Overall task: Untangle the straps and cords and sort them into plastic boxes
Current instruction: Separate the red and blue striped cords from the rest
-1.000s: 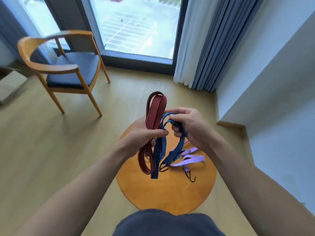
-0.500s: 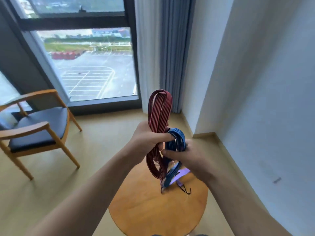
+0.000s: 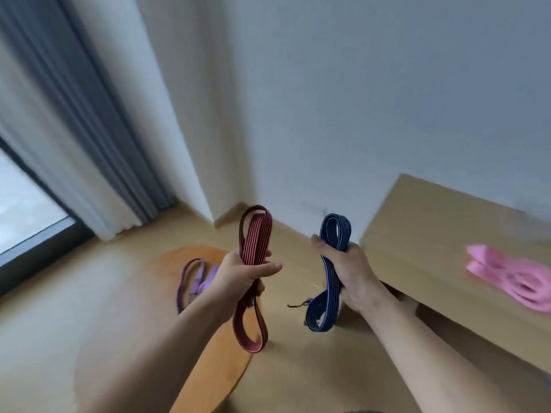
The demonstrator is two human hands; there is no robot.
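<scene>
My left hand (image 3: 238, 275) grips a folded red striped bungee cord (image 3: 255, 242) by its middle; loops stick up above the fist and hang below it. My right hand (image 3: 348, 269) grips a folded blue striped bungee cord (image 3: 335, 234) the same way, with a black hook at its lower end. The two cords are apart, with a clear gap between them. A purple strap (image 3: 193, 281) lies on the round wooden table (image 3: 176, 260), partly hidden behind my left wrist. No plastic boxes are in view.
A light wooden bench or low cabinet (image 3: 423, 234) stands at the right along the white wall, with a pink strap (image 3: 512, 278) lying on it. Grey and white curtains (image 3: 98, 144) hang at the left beside a window. Wooden floor surrounds the table.
The view has swung to the right, away from the chair. My hands have drawn apart, so the red and blue cords that were bunched together are now separate. The purple strap stays on the table.
</scene>
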